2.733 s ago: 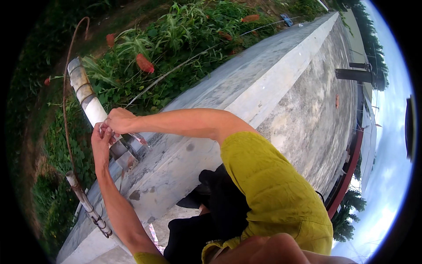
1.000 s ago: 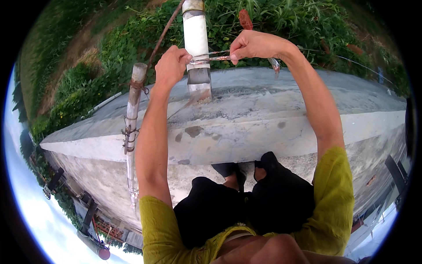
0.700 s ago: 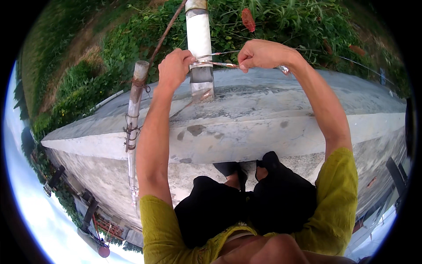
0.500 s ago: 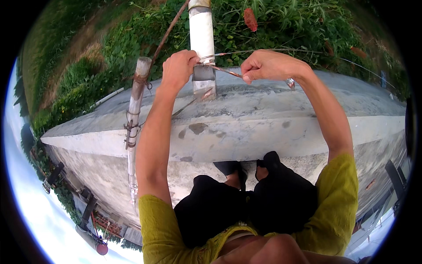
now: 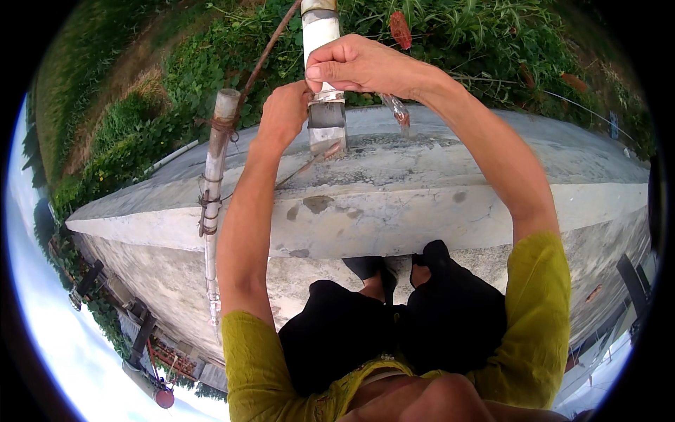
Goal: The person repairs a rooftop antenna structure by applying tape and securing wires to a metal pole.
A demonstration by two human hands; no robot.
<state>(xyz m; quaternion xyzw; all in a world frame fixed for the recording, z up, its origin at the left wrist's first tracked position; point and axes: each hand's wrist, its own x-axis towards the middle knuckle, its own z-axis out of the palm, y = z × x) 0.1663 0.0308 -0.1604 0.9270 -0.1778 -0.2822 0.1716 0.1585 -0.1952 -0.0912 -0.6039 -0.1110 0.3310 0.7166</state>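
A white upright pipe (image 5: 321, 35) with a grey lower band stands on the pale concrete ledge ahead of me. My left hand (image 5: 285, 112) is closed at the pipe's left side, its fingertips pinching one part of a thin, shiny plastic strip. My right hand (image 5: 362, 67) reaches across the pipe's front, thumb and fingers pressed together on the strip. A loose length of the clear and reddish strip (image 5: 398, 112) dangles below the right wrist. The stretch between my fingers is hidden by the hands.
To the left stands a rusty-topped pole (image 5: 214, 158) bound with wire (image 5: 209, 204). A thin rod (image 5: 271, 49) slants up behind it. The concrete ledge (image 5: 422, 211) runs across in front of my feet. Green plants (image 5: 450, 56) grow beyond, with a thin line (image 5: 583, 105) at the right.
My right hand has moved left and up, from right of the pipe to across its front. The strip stretched between the hands no longer shows. My left hand has barely moved.
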